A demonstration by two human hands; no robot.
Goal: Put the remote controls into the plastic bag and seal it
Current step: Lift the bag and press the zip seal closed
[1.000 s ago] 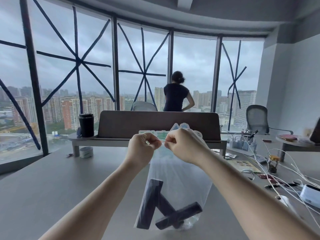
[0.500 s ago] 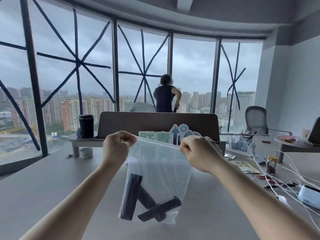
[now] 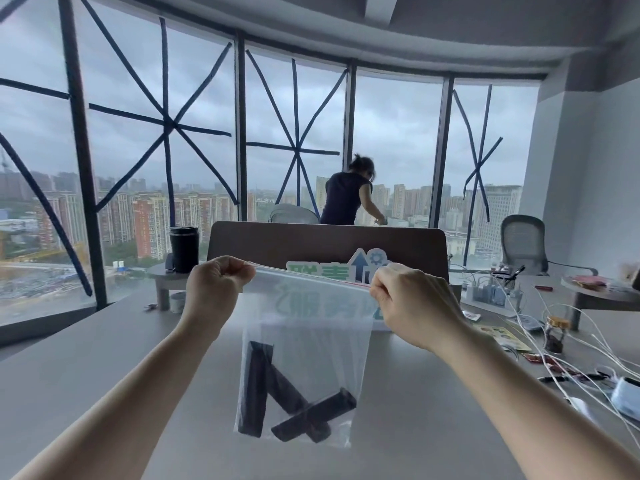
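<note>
A clear plastic bag (image 3: 311,341) hangs in the air above the grey table (image 3: 86,375). My left hand (image 3: 216,285) pinches its top left corner and my right hand (image 3: 412,303) pinches its top right corner, so the zip strip is stretched flat between them. Three black remote controls (image 3: 277,396) lie crossed at the bottom of the bag. One stands nearly upright on the left, the other two lean across each other.
A brown desk divider (image 3: 311,240) with a green and blue sign (image 3: 360,266) stands behind the bag. A black cup (image 3: 184,249) sits at the back left. White cables (image 3: 588,358), a jar (image 3: 556,332) and small devices cover the right side. A person (image 3: 346,195) stands by the window.
My hands have moved apart from the middle of the bag's top to its two corners, and the bag shifted slightly left. The person at the window has bent to the right.
</note>
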